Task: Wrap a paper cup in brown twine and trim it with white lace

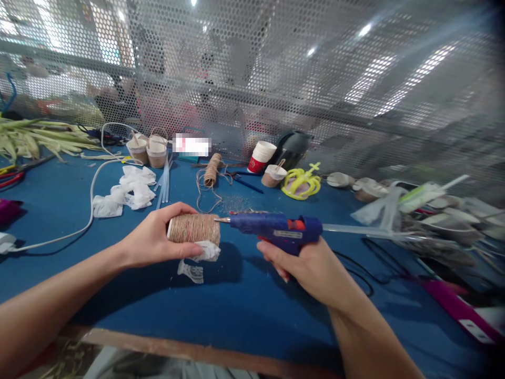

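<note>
My left hand (161, 237) is closed round a twine-wrapped paper cup (195, 227) lying on its side, its white rim toward my palm. White lace ribbon (207, 251) sits under my thumb against the cup, and a loose tail of it hangs below. In my right hand (303, 263) is a blue hot glue gun (272, 229), gripped by its handle. Its metal nozzle points left and meets the cup's right end; whether it touches cannot be made out. A clear glue stick (355, 229) sticks out of the gun's back.
White lace bows (128, 192) and glue sticks (165, 181) lie at left, near a white cable (92, 200). A twine spool (213, 169), a yellow crown-shaped piece (302, 183) and stacked paper cups (262, 156) stand behind. Perforated metal sheeting (236, 68) backs the blue table (236, 316). Clutter fills the right.
</note>
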`<state>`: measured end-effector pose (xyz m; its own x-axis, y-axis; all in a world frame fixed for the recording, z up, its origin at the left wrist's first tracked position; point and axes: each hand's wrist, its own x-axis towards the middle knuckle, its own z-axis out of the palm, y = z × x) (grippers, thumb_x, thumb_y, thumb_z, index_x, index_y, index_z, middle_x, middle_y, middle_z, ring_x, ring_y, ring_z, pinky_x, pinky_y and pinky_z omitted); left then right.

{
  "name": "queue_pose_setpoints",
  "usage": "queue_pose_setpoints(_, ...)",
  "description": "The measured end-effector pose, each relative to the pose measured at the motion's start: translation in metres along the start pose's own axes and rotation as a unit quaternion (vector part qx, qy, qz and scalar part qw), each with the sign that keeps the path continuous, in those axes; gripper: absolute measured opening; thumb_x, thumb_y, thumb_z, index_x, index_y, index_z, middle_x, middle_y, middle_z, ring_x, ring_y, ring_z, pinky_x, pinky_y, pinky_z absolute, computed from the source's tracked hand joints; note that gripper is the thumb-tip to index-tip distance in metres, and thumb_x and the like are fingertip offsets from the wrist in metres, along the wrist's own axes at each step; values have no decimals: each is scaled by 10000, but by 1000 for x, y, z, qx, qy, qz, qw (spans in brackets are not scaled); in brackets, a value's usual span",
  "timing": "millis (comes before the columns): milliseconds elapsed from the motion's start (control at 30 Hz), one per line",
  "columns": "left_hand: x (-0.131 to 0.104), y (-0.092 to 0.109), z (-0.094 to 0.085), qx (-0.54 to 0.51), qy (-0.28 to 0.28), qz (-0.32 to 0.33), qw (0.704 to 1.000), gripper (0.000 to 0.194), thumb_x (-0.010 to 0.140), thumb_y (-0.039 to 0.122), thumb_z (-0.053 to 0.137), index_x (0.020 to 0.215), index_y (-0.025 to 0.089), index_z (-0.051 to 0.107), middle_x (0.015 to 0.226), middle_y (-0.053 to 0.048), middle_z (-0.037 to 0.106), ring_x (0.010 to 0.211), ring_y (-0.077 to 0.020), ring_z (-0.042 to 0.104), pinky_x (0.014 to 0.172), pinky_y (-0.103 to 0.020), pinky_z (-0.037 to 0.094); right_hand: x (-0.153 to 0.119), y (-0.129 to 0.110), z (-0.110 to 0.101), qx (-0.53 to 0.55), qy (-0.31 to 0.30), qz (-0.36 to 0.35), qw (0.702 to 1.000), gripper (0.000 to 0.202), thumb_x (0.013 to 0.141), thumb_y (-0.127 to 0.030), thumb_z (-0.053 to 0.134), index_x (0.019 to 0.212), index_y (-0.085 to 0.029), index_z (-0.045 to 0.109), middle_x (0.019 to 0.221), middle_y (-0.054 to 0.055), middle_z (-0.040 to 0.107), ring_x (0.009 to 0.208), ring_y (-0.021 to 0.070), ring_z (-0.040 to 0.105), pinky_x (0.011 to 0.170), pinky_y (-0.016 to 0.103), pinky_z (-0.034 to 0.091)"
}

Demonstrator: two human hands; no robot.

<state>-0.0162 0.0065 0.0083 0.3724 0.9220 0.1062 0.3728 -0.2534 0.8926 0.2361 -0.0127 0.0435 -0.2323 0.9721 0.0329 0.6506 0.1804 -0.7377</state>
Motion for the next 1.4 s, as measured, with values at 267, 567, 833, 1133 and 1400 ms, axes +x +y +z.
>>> queue_pose_setpoints(267,0,-1,0,-20,2,-9,1000,479,631,409,702,996,154,525,785,5,572,667,-128,525,602,-235,448,-3,2,-2,2,-14,5,1000,277,743,-421,559,580,-204,507,409,-33,477,361,100,436,402,250,404)
queue_pose_setpoints(567,3,2,1,-120,-22,-54,991,457,604,359,710,957,144,516,754,19,542,640,-106,495,575,-210,416,-7,1,-3,2,-25,1,1000,288,761,-424,561,579,-208,505,397,-47,473,370,97,448,426,245,425)
queue_pose_setpoints(833,3,4,1,-148,-20,-59,987,445,595,355,711,936,147,514,736,22,542,622,-102,493,560,-204,413,-7,1,-3,15,-18,7,1000,278,748,-426,579,602,-201,505,403,-55,471,363,88,439,406,219,408)
queue_pose_setpoints(1133,-2,-1,3,-29,1,20,999,507,601,382,726,1006,157,520,825,-8,573,700,-134,513,619,-234,440,-3,2,-1,46,9,3,999,351,768,-435,560,530,-192,472,398,-57,435,358,71,419,406,204,396)
queue_pose_setpoints(1400,-3,-1,3,-13,18,36,999,492,620,402,715,1002,157,526,824,-13,588,693,-140,535,605,-238,460,-7,-1,0,46,13,9,999,279,776,-410,566,610,-190,521,412,-51,453,365,77,414,410,216,403)
